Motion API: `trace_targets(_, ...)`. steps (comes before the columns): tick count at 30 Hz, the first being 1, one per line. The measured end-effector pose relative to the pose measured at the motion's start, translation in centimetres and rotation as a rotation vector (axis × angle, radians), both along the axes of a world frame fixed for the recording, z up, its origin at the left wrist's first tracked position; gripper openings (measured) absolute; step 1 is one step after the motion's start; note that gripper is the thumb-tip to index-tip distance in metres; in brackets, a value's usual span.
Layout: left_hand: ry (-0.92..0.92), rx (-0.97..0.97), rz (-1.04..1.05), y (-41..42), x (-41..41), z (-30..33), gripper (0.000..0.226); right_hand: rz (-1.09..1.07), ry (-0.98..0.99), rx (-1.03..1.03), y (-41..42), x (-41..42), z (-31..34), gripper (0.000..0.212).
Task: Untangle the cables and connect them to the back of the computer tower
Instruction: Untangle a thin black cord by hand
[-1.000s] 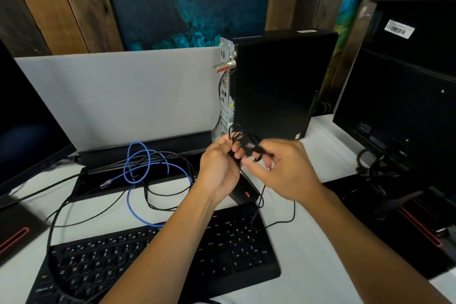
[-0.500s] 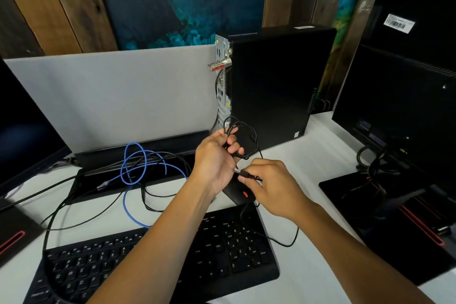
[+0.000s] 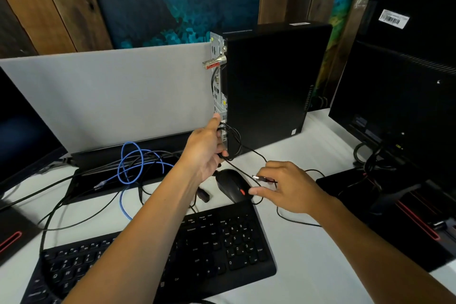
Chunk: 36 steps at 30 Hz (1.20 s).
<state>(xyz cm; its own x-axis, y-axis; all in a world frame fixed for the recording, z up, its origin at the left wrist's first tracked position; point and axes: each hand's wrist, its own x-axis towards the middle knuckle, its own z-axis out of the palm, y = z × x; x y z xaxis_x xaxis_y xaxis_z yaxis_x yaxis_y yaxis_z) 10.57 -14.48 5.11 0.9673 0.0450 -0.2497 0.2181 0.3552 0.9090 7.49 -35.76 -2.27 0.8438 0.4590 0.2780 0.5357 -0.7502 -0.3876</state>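
- The left hand (image 3: 203,153) is raised beside the lower rear corner of the upright black computer tower (image 3: 269,86), its fingers curled round a loop of thin black cable (image 3: 235,142), the index finger stretched up towards the metal back panel.
- The right hand (image 3: 288,189) hovers just above the white bench (image 3: 308,249), its fingers pinching the silver USB plug (image 3: 259,177) at the cable's end.
- A black mouse with a red wheel (image 3: 232,186) lies between the two hands, just behind the black keyboard (image 3: 217,252).
- A coiled blue network cable (image 3: 134,164) lies tangled with other black leads on the bench, to the tower's left.
- A black monitor (image 3: 399,96) stands at the right.
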Motion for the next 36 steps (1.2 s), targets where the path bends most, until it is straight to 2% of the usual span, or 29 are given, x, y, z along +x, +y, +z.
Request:
trace_targets(4,-0.029,-0.065,-0.027,0.8,-0.1,-0.3,0.031,-0.184,0.063,0.103,-1.5,0.6,-0.2,0.082)
trace_targets(7,-0.062,-0.065,-0.067,0.5,-0.8,-0.7,0.030,-0.278,0.134,0.258,-1.3,1.0,0.9,0.089)
trace_targets(9,-0.082,0.006,-0.093,0.1,-1.0,-1.0,0.035,-0.277,0.188,0.411,-1.0,1.1,2.0,0.076)
trace_targets(13,-0.100,0.133,-0.082,-0.4,-0.8,-1.8,0.042,-0.198,0.203,0.627,-0.2,1.1,4.5,0.027)
trace_targets(16,-0.064,0.117,-0.075,-0.5,-0.8,-2.3,0.040,-0.108,0.208,0.684,-0.1,1.3,6.0,0.017)
trace_targets(20,0.004,-0.017,-0.062,-0.6,-1.0,-3.2,0.035,-0.088,0.181,0.593,0.9,2.0,7.1,0.012)
trace_targets(21,0.010,-0.046,-0.063,-0.7,-1.1,-3.4,0.034,-0.057,0.199,0.569,1.4,2.3,7.1,0.019)
trace_targets(24,0.010,-0.169,-0.068,-0.9,-1.6,-3.4,0.031,0.016,0.352,0.421,2.3,3.5,6.5,0.066)
trace_targets(26,-0.015,-0.262,-0.085,-0.9,-1.9,-3.4,0.030,0.108,0.566,0.344,2.3,4.2,5.7,0.075)
trace_targets(28,-0.036,-0.314,-0.102,-0.7,-2.1,-3.3,0.028,0.171,0.776,0.325,1.9,4.9,4.5,0.059)
trace_targets(30,-0.050,-0.285,-0.108,-0.2,-2.1,-3.3,0.028,0.137,0.844,0.351,1.4,5.2,3.7,0.041)
trace_targets(33,-0.080,-0.150,-0.089,1.0,-1.8,-3.7,0.030,0.018,0.728,0.484,0.4,5.6,3.8,0.022)
trace_targets(36,-0.121,0.080,-0.065,1.4,-1.4,-5.0,0.034,-0.059,0.559,0.621,0.1,6.1,5.5,0.007)
